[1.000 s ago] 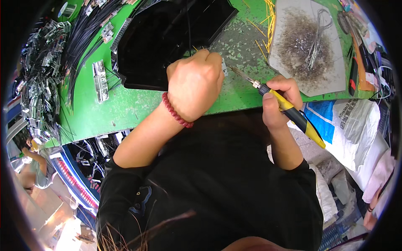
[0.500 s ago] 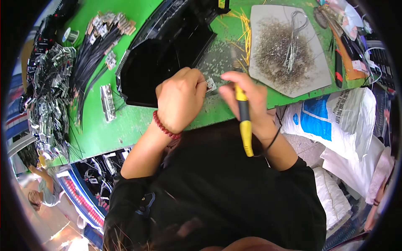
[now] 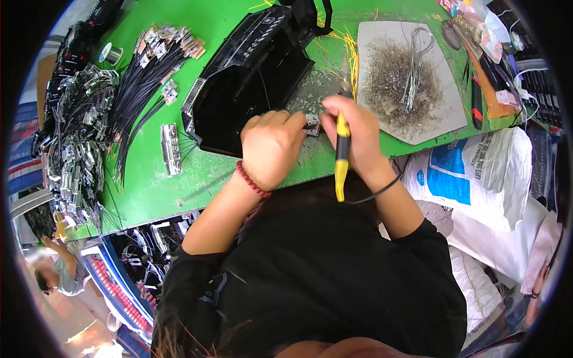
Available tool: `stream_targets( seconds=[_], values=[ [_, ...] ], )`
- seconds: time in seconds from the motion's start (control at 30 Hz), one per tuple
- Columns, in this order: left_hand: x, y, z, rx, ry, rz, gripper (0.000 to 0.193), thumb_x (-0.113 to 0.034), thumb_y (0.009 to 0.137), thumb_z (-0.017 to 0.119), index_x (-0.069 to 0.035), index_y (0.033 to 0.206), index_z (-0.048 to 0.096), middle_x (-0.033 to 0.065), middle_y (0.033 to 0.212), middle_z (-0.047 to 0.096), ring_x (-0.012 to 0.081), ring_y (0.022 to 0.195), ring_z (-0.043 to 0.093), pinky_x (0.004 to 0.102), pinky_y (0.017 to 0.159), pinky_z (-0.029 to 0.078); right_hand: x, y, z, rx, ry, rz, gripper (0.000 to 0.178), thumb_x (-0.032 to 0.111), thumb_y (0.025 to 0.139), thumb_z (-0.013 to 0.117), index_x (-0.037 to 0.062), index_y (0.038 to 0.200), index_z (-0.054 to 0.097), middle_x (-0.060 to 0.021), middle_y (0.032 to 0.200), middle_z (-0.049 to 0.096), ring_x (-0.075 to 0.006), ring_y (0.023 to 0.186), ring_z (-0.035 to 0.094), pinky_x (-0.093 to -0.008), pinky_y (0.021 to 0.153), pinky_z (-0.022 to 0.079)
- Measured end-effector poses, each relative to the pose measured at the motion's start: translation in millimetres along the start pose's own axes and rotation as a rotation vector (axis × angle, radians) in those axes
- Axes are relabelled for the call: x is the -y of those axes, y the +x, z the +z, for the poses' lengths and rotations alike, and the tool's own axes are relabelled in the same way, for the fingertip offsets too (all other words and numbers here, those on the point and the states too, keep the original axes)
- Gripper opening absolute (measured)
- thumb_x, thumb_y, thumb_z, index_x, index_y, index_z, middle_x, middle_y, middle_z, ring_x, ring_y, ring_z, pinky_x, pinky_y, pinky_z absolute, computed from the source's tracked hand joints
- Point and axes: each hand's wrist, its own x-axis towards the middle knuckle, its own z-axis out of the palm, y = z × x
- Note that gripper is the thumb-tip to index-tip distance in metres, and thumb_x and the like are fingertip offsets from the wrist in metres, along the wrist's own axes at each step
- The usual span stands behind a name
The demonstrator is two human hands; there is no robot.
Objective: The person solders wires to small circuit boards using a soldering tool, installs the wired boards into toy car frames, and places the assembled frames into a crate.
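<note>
My right hand (image 3: 358, 128) is closed around the yellow and black handle of a soldering iron (image 3: 342, 149), its tip end pointing away from me and its cord running past my wrist. My left hand (image 3: 273, 146), with a red bead bracelet at the wrist, is closed in front of a black plastic housing (image 3: 239, 95). Between its fingers a thin black wire seems to end, close beside a small silvery part (image 3: 313, 124) on the table. The fingertips of the left hand are mostly hidden.
Left of the housing lie a bundle of black wires (image 3: 140, 89), a silvery strip (image 3: 171, 149), a solder spool (image 3: 111, 53) and a heap of metallic parts (image 3: 77, 131). A grey board (image 3: 444, 113) with debris lies right, near yellow strands (image 3: 350, 51). White sacks (image 3: 477, 173) stand below the edge.
The soldering iron has swung more upright, its lower end moving left and up. The whole view has shifted slightly, and my left hand stays by the housing and the small part.
</note>
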Motion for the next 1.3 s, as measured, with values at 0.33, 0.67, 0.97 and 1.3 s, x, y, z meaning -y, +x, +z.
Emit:
stream_targets(
  seconds=[0.33,0.67,0.97,1.3],
  values=[
    [-7,8,-31,-0.216,-0.202,0.065,0.035,0.017,0.074,0.052,0.002,0.104,0.064,0.0190,0.105,0.067,0.0336,0.102,0.065,0.0377,0.088,0.053,18,-12,-9,0.274,-0.259,-0.071,0.031,0.005,0.073,0.063,0.0135,0.104,0.061,-0.0021,0.061,0.052,-0.0212,0.057,0.057,-0.0363,0.050,0.043],
    [-12,8,-29,-0.061,-0.793,-0.137,0.031,0.017,0.081,0.046,0.003,0.099,0.066,0.0177,0.107,0.069,0.0271,0.099,0.069,0.0313,0.085,0.053,15,-5,-9,0.204,-0.043,0.079,0.030,0.006,0.074,0.064,0.0137,0.102,0.059,-0.0044,0.073,0.063,-0.0256,0.064,0.063,-0.0364,0.054,0.048],
    [-9,5,-16,-0.087,-0.774,-0.151,0.029,0.016,0.079,0.046,0.003,0.097,0.066,0.0182,0.107,0.069,0.0271,0.097,0.069,0.0306,0.083,0.053,40,-27,-30,0.188,0.481,0.165,0.034,0.005,0.076,0.079,0.0029,0.103,0.059,-0.0087,0.091,0.065,-0.0147,0.076,0.068,-0.0251,0.061,0.053],
    [-7,-2,-22,0.061,-0.692,0.050,0.014,-0.003,0.077,0.071,-0.001,0.089,0.066,0.0124,0.084,0.066,0.0292,0.079,0.062,0.0358,0.071,0.050,45,-20,-26,0.072,0.184,-0.032,0.028,-0.008,0.083,0.066,0.0008,0.107,0.054,-0.0098,0.089,0.063,-0.0162,0.080,0.067,-0.0282,0.070,0.055]
  ],
)
